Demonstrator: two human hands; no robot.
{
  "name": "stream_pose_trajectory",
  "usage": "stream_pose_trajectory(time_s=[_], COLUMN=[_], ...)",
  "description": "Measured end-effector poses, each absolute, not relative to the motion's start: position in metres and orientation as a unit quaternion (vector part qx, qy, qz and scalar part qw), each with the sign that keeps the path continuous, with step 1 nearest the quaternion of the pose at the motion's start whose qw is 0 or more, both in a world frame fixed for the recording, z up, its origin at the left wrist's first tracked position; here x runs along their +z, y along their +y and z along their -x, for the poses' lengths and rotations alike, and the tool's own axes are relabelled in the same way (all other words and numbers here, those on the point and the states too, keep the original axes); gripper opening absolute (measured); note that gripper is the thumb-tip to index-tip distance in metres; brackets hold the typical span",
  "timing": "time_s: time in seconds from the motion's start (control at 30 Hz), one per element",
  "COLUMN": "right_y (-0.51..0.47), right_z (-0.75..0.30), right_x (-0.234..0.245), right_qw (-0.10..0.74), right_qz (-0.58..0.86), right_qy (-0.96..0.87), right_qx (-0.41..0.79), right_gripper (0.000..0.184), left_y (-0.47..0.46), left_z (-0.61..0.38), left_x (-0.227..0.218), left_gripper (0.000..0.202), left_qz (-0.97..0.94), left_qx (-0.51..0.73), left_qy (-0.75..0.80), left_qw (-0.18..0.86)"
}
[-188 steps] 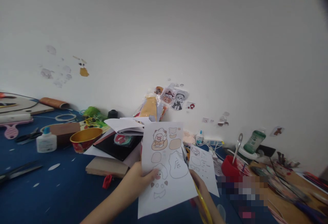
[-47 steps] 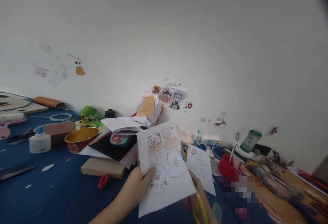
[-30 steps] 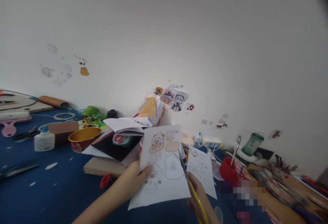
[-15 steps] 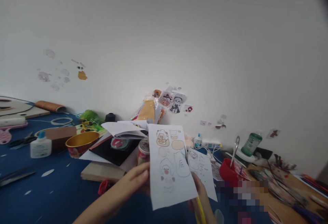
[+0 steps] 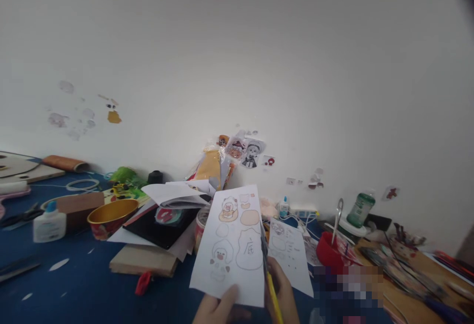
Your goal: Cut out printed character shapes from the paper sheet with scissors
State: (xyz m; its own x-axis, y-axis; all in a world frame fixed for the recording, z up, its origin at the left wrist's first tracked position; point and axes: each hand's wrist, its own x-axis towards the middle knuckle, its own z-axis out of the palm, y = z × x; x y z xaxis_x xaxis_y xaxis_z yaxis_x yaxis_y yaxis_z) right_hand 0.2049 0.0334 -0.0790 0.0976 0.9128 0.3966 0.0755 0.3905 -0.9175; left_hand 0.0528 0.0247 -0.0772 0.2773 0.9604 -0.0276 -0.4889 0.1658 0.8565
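My left hand [image 5: 218, 306] pinches the bottom edge of a white paper sheet [image 5: 207, 269], thumb on top and fingers mostly hidden beneath. Animal figures, tan shapes and outlined pieces are drawn on the sheet, which is held tilted above the table. At its right edge, my right hand [image 5: 283, 289] is closed around scissors [image 5: 273, 294] with yellow handles. Their dark blades run along that edge; whether they are cutting into the paper cannot be made out. Beyond my right hand lies a second drawn sheet [image 5: 292, 255].
Left are a glue bottle [image 5: 50, 225], a gold-lined bowl [image 5: 111, 215] and a cardboard block [image 5: 144, 260] under a black folder [image 5: 159, 227]. A can [image 5: 202, 220] stands behind the sheet. Right are a red container [image 5: 328, 252] with a metal handle and a green bottle [image 5: 361, 209]. White scraps dot the blue table.
The sheet has tipped and moved slightly left. My left hand has shifted from its left side to the bottom edge. The scissors have come up along its right edge.
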Motion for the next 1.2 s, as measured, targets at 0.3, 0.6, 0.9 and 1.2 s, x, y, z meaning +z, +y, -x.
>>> stream_pose_trajectory(time_s=[0.3,0.6,0.9,1.2], right_y=[0.029,0.029,0.030,0.028], right_z=[-0.204,-0.206,-0.209,-0.213], right_x=[-0.085,-0.082,-0.082,-0.078], right_qw=[0.579,0.589,0.539,0.509], right_qz=[0.465,0.423,0.421,0.422], right_qy=[-0.581,-0.571,-0.617,-0.640], right_qx=[0.332,0.386,0.389,0.391], right_gripper=[0.042,0.049,0.043,0.043], left_y=[0.045,0.045,0.039,0.046], left_z=[-0.029,-0.033,-0.033,-0.024], left_x=[-0.060,-0.065,-0.056,-0.049], left_gripper=[0.050,0.060,0.063,0.053], left_qz=[-0.415,-0.454,-0.460,-0.486], left_qx=[0.604,0.582,0.595,0.608], left_qy=[0.394,0.366,0.367,0.418], left_qw=[0.555,0.567,0.547,0.469])
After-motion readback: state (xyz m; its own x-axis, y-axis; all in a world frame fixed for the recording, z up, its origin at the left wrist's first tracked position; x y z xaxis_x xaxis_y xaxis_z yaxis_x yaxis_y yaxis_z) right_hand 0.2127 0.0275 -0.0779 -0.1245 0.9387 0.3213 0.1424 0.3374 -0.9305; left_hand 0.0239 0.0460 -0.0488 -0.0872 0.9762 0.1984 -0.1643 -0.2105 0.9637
